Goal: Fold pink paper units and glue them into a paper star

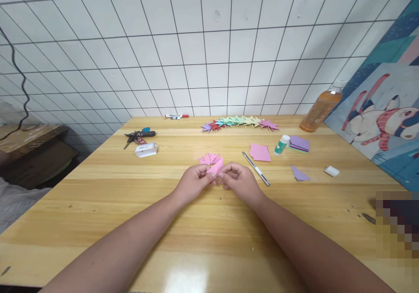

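Note:
Between my two hands, low over the table's middle, is a folded piece of pink paper [216,167]. My left hand [194,180] pinches its left side between thumb and fingers. On the right, my right hand [240,178] has thumb and fingertips closed on its lower right edge. Just behind lie several pointed pink paper pieces [209,158], fanned out and partly hidden by my fingers. A white utility knife [256,168] lies slanted to the right of my right hand, with a stack of pink paper squares [260,152] beyond it.
A row of colourful folded-paper stars [240,122] lines the table's back. To the right are a glue stick [282,145], coloured paper squares [299,143], a purple folded triangle [299,173], an eraser [331,171] and a bottle [322,107]. Keys [139,136], a small white box [146,149] and a marker [176,116] lie left.

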{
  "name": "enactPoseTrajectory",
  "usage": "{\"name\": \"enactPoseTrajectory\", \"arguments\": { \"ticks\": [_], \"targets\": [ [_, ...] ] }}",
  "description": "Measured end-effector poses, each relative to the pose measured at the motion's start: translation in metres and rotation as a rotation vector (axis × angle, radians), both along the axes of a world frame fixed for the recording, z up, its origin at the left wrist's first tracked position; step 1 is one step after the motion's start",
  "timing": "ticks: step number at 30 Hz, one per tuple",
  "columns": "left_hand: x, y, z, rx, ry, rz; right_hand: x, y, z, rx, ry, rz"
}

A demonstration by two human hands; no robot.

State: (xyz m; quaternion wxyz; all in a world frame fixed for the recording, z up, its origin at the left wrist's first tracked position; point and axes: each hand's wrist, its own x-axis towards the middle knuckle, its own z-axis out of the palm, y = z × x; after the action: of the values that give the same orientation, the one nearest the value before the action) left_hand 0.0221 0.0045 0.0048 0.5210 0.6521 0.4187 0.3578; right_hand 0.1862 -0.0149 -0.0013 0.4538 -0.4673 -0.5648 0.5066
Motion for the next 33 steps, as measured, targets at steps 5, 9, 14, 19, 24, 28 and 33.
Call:
{"name": "enactPoseTrajectory", "arguments": {
  "ticks": [5,9,14,19,24,28,33],
  "targets": [
    [0.0014,-0.0013,-0.0014,0.027,-0.015,0.009,-0.0034,-0.0004,0.0052,-0.1,0.072,-0.028],
    [-0.0007,0.0008,-0.0049,-0.045,-0.044,-0.047,-0.0024,-0.0005,0.0069,-0.031,0.007,-0.064],
    [-0.0034,0.0017,-0.0076,-0.059,0.058,-0.048,-0.0022,0.0012,0.0002,0.031,-0.1,-0.112],
    [-0.0022,0.0,-0.0049,-0.085,0.06,-0.037,-0.0026,0.0016,-0.0006,0.051,-0.1,-0.106],
    [-0.0008,0.0,-0.0033,-0.092,0.012,0.003,-0.0014,0.001,0.0051,-0.058,0.096,-0.083],
    [-0.0012,0.001,-0.0063,-0.075,-0.005,0.03,-0.0006,0.0022,0.0051,-0.18,0.095,-0.01],
    [-0.0007,0.0014,-0.0061,-0.069,0.006,0.031,-0.0005,0.0039,0.0014,-0.197,0.112,-0.018]
  ]
}}
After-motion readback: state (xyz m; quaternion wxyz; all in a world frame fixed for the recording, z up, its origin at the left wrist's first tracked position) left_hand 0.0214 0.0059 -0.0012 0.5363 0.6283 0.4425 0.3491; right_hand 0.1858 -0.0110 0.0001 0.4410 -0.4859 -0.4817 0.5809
